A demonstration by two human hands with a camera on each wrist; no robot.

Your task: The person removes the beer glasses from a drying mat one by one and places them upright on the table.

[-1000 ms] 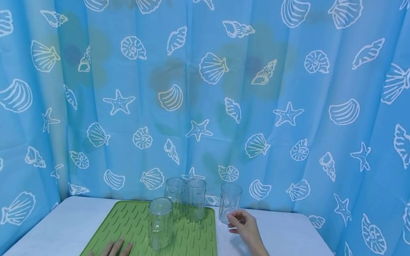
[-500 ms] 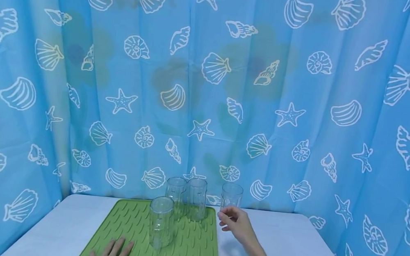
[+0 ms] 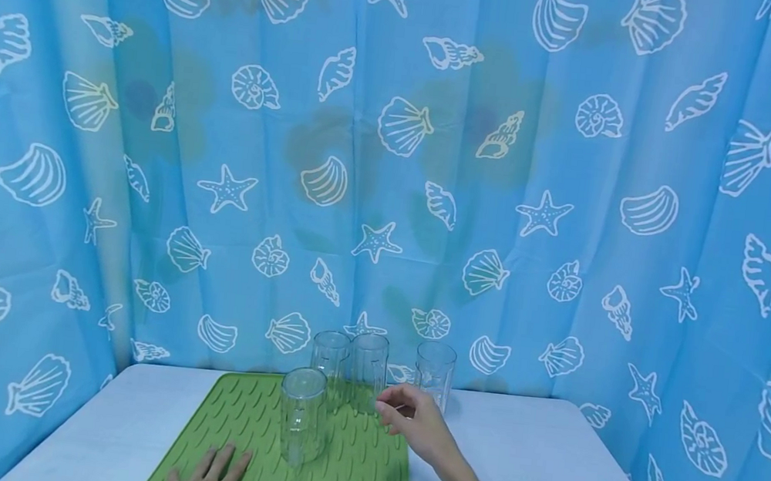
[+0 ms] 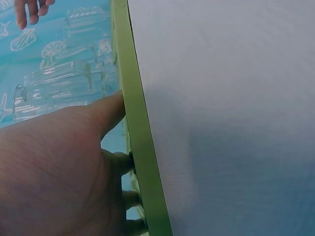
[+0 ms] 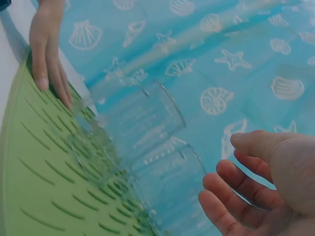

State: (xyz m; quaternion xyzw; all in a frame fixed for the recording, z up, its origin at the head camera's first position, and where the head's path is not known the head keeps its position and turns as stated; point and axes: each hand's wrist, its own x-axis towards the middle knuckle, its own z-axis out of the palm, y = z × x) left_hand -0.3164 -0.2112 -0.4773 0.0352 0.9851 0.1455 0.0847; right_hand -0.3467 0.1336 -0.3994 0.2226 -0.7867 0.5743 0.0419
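The right hand [image 3: 418, 423] hovers over the far right part of the green mat [image 3: 235, 427], its fingers [image 5: 231, 194] loosely spread and slightly bent, holding nothing. Its fingertips are just beside the right-hand glass of the back pair [image 3: 368, 369] (whether skin meets glass cannot be told from the head view; the right wrist view shows a small gap). That glass stands upright at the mat's far edge, touching or nearly touching its neighbour, the back left glass [image 3: 330, 361]. A third glass, the front glass [image 3: 302, 415], stands alone nearer the person, about mid-mat. A fourth, the off-mat glass [image 3: 435, 371], stands on the white bench [image 3: 546, 457] just past the mat's right edge, behind the right hand.

The left hand [image 3: 212, 478] lies palm down on the mat's near edge, fingers straight and a little apart, pressing the mat flat; in the left wrist view its thumb rests along the mat's raised rim. A blue curtain [image 3: 569, 212] printed with shells and starfish hangs behind the bench.
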